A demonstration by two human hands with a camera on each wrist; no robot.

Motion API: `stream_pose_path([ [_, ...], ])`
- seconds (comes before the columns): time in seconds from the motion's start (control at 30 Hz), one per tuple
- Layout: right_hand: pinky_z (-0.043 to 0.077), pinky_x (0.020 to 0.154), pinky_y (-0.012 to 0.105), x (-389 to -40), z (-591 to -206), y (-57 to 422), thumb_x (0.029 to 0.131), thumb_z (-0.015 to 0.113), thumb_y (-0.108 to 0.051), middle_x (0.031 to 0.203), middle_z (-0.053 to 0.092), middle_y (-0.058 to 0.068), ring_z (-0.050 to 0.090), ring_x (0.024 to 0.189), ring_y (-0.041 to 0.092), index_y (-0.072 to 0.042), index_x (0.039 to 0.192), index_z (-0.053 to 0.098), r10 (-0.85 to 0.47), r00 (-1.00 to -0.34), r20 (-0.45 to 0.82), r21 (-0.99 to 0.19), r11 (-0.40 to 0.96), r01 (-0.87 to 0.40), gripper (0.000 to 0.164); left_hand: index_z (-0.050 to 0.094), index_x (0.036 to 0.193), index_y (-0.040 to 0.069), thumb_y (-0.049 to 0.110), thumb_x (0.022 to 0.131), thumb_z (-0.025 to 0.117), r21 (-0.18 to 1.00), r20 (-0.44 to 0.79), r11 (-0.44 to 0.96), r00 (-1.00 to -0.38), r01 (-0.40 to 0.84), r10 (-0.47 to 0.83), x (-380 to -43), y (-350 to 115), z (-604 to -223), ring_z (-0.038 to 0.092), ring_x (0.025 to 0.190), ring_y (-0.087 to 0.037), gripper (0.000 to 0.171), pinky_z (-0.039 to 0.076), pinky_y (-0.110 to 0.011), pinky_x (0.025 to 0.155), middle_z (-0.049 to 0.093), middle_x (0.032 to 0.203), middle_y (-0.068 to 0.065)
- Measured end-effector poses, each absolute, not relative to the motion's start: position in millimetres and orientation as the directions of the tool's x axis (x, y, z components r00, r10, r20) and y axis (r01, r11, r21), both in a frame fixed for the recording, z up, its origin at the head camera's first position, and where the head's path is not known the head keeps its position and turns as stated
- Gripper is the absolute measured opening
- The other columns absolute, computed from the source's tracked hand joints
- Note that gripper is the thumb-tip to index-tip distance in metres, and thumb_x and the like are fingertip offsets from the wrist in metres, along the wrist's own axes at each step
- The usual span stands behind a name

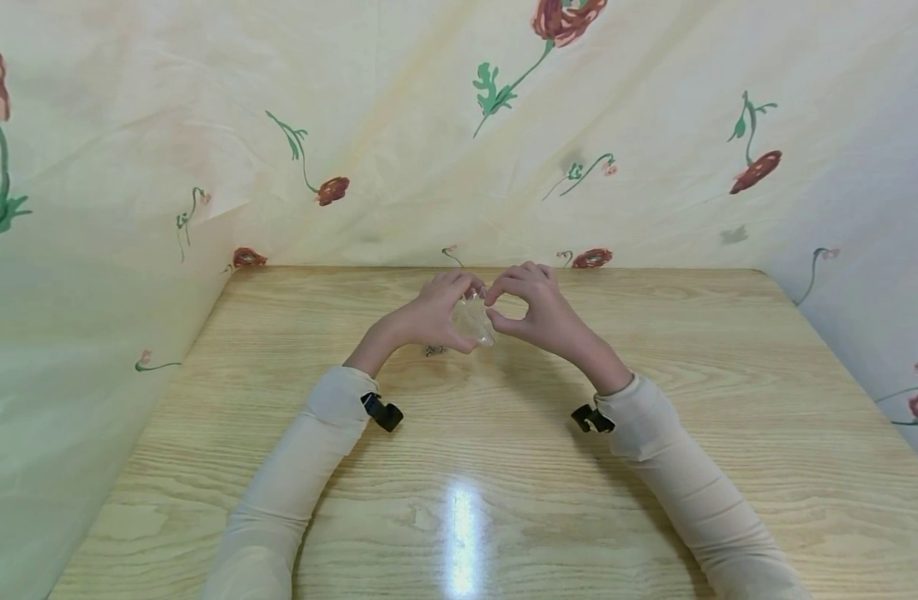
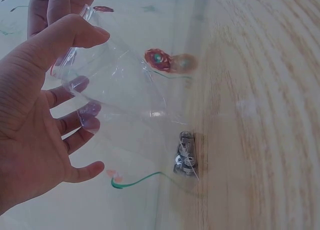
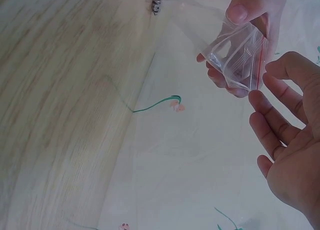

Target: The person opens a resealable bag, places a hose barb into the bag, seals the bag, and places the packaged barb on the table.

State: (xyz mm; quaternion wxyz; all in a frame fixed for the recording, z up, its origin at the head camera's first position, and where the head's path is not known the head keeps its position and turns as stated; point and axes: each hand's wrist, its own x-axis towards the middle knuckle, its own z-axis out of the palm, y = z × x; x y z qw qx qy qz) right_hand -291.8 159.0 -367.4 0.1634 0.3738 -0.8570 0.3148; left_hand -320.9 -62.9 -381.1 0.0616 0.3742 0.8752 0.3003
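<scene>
A clear zip-lock bag with a red line along its mouth is held up above the wooden table. My left hand grips it near the mouth, thumb on one side and fingertips behind the film. At the zip edge, the curled thumb and fingers of my right hand pinch the bag's corner. Small metal pieces, resembling screws or fittings, show at the lower end of the bag; their exact kind is too small to tell. In the right wrist view the zip strip lies between both hands.
The wooden table extends toward me and to both sides. Behind and beside it hangs a pale sheet printed with red flowers. Black wrist mounts sit on both cuffs. A light reflection lies on the near tabletop.
</scene>
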Motion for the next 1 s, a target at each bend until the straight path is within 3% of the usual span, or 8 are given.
stream_pose_path([
  [0.5, 0.026, 0.101, 0.055, -290.3, -365.3, 159.1, 0.086, 0.075, -0.008, 0.102, 0.071, 0.006, 0.051, 0.098, 0.025, -0.012, 0.092, 0.073, -0.541, -0.672, 0.507, -0.415, 0.53, -0.74, 0.008, 0.048, 0.134, 0.013, 0.028, 0.075, 0.083, 0.565, 0.127, 0.539, -0.711, 0.625, 0.692, -322.4, -63.9, -381.6, 0.04, 0.122, -0.027, 0.07, 0.033, -0.05, 0.103, 0.047, 0.129, -0.008],
  [1.0, 0.027, 0.103, 0.058, -286.5, -360.6, 158.5, 0.085, 0.076, -0.007, 0.097, 0.071, 0.006, 0.052, 0.096, 0.026, -0.013, 0.087, 0.071, -0.524, -0.671, 0.524, -0.407, 0.538, -0.738, 0.009, 0.054, 0.131, 0.009, 0.034, 0.077, 0.081, 0.567, 0.198, 0.568, -0.768, 0.596, 0.609, -325.4, -67.0, -381.5, 0.047, 0.118, -0.031, 0.065, 0.037, -0.047, 0.097, 0.051, 0.127, -0.015],
])
